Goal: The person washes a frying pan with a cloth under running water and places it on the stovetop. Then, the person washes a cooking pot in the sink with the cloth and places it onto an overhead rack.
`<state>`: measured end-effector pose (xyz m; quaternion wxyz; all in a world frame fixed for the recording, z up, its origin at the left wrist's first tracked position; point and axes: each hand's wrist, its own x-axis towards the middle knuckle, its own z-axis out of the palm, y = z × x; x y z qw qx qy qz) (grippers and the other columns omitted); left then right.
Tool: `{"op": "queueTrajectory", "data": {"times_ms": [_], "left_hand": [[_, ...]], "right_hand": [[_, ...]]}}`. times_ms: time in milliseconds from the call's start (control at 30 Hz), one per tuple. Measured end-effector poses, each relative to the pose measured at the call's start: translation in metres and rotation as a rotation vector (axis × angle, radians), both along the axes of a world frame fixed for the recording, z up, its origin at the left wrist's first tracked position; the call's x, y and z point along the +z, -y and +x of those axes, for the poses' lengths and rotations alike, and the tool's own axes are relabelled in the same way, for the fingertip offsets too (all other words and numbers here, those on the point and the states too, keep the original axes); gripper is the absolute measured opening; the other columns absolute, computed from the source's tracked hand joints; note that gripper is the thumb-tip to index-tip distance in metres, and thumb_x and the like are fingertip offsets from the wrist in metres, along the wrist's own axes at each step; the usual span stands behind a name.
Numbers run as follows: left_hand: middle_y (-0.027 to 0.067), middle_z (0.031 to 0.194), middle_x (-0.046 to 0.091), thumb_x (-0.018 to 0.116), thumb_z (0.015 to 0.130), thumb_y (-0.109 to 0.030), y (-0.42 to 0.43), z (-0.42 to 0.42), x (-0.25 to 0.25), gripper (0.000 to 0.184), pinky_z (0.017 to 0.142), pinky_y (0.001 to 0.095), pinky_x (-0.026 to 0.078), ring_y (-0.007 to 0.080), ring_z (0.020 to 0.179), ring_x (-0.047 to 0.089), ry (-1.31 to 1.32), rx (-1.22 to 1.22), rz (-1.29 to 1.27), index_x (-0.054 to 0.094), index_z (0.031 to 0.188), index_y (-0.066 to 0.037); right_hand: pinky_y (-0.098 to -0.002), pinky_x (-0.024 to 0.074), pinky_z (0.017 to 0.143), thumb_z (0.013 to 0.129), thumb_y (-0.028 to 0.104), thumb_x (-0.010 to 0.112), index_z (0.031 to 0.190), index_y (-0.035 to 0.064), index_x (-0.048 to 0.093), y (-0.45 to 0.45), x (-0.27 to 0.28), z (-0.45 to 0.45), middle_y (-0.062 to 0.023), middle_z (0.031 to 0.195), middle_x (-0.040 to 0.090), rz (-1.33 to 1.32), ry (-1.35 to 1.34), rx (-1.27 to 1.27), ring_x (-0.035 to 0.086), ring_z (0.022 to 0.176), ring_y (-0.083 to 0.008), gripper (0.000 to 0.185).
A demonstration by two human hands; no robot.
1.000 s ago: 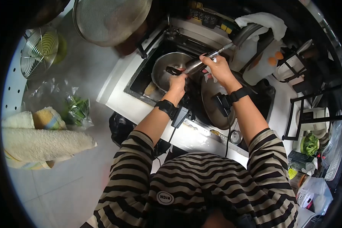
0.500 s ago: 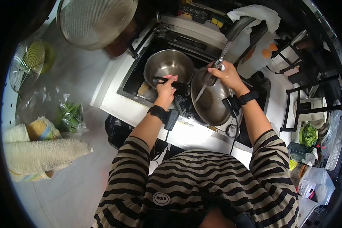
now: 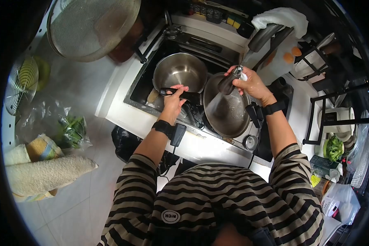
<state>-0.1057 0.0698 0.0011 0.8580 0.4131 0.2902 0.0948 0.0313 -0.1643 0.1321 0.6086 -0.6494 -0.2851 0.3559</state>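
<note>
My left hand (image 3: 174, 101) is closed around the black handle of a frying pan (image 3: 224, 123), which sits tilted in the sink with its inside facing me. In my right hand (image 3: 251, 85) is the dark faucet spray head (image 3: 227, 85), pointed down over the pan. A pale fan of water spreads from it across the pan's wet inner surface. Just beyond my left hand, a steel pot (image 3: 179, 67) rests in the sink, shiny inside. The pan handle passes in front of the pot's near rim.
A round mesh strainer (image 3: 93, 26) hangs at upper left. Left of the counter lie towels (image 3: 51, 176) and a plastic bag of greens (image 3: 72, 130). A sink strainer basket (image 3: 250, 142) sits by the pan. Black racks (image 3: 336, 121) stand at right.
The water has gone from a narrow stream to a wider spray over the pan. The spray head has tilted slightly in my right hand. My left hand keeps its grip on the handle.
</note>
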Motion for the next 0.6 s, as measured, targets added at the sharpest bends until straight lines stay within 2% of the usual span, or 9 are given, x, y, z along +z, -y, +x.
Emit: {"op": "queueTrajectory", "data": {"times_ms": [33, 133, 267, 300, 400, 467, 533, 600], "left_hand": [[0.0046, 0.09, 0.063, 0.056, 0.084, -0.013, 0.0, 0.0, -0.001, 0.009, 0.068, 0.0312, 0.042, 0.0153, 0.088, 0.057, -0.006, 0.005, 0.007, 0.053, 0.093, -0.013], [0.0044, 0.09, 0.063, 0.056, 0.084, -0.013, 0.002, 0.003, -0.001, 0.01, 0.068, 0.0313, 0.042, 0.0147, 0.088, 0.057, -0.019, 0.015, 0.017, 0.053, 0.093, -0.013], [0.0044, 0.09, 0.063, 0.056, 0.085, -0.014, 0.003, 0.001, 0.003, 0.01, 0.069, 0.032, 0.042, 0.0147, 0.088, 0.057, -0.037, 0.023, 0.023, 0.053, 0.094, -0.013], [0.0044, 0.09, 0.063, 0.056, 0.085, -0.015, 0.003, 0.001, 0.003, 0.01, 0.07, 0.0322, 0.042, 0.0147, 0.088, 0.057, -0.045, 0.023, 0.028, 0.053, 0.095, -0.013], [0.0051, 0.086, 0.062, 0.054, 0.087, -0.024, 0.004, 0.0, 0.0, 0.015, 0.07, 0.0341, 0.043, 0.0171, 0.091, 0.057, -0.024, 0.032, 0.034, 0.053, 0.094, -0.011], [0.0053, 0.077, 0.058, 0.053, 0.087, -0.031, 0.007, -0.001, 0.001, 0.022, 0.072, 0.0341, 0.042, 0.0185, 0.084, 0.056, 0.062, 0.083, -0.05, 0.053, 0.084, -0.009], [0.0056, 0.069, 0.053, 0.051, 0.087, -0.038, 0.009, -0.001, -0.005, 0.032, 0.073, 0.0337, 0.041, 0.02, 0.078, 0.054, 0.167, 0.133, -0.136, 0.05, 0.074, -0.008], [0.0059, 0.062, 0.046, 0.048, 0.087, -0.043, 0.009, 0.002, -0.012, 0.042, 0.073, 0.033, 0.04, 0.0214, 0.071, 0.05, 0.288, 0.186, -0.223, 0.047, 0.066, -0.007]], "right_hand": [[-0.0179, 0.0402, 0.044, 0.078, 0.013, 0.063, 0.104, 0.0075, 0.053, -0.006, -0.001, -0.006, 0.0013, 0.088, 0.057, -0.013, 0.099, -0.088, 0.048, 0.057, -0.0032, 0.028], [-0.0192, 0.0401, 0.043, 0.079, 0.013, 0.063, 0.101, 0.0079, 0.053, -0.018, -0.025, -0.009, 0.0023, 0.082, 0.055, -0.011, 0.267, -0.253, 0.047, 0.055, -0.0039, 0.024], [-0.0263, 0.0424, 0.049, 0.077, 0.017, 0.066, 0.098, 0.0042, 0.051, -0.031, -0.037, -0.009, -0.0066, 0.075, 0.055, -0.107, 0.462, -0.481, 0.052, 0.055, -0.0151, 0.029], [-0.0331, 0.045, 0.06, 0.075, 0.02, 0.067, 0.1, 0.0013, 0.05, -0.035, -0.043, -0.002, -0.0148, 0.08, 0.056, -0.078, 0.684, -0.526, 0.055, 0.067, -0.0302, 0.036], [-0.0372, 0.0444, 0.071, 0.074, 0.023, 0.067, 0.103, -0.0003, 0.05, -0.016, -0.048, 0.012, -0.0186, 0.089, 0.057, -0.194, 0.94, -0.54, 0.053, 0.083, -0.0387, 0.04], [-0.0391, 0.0438, 0.074, 0.075, 0.027, 0.066, 0.105, 0.0002, 0.051, 0.007, -0.051, 0.02, -0.02, 0.097, 0.056, -0.285, 0.964, -0.484, 0.053, 0.09, -0.0384, 0.043], [-0.04, 0.043, 0.076, 0.075, 0.028, 0.065, 0.106, 0.0017, 0.051, 0.032, -0.047, 0.02, -0.0202, 0.097, 0.057, -0.337, 0.962, -0.372, 0.051, 0.091, -0.0402, 0.043], [-0.0384, 0.0454, 0.069, 0.076, 0.028, 0.065, 0.105, 0.0024, 0.051, 0.055, -0.041, 0.013, -0.0186, 0.088, 0.058, -0.423, 0.896, -0.285, 0.056, 0.08, -0.0365, 0.042]]}}
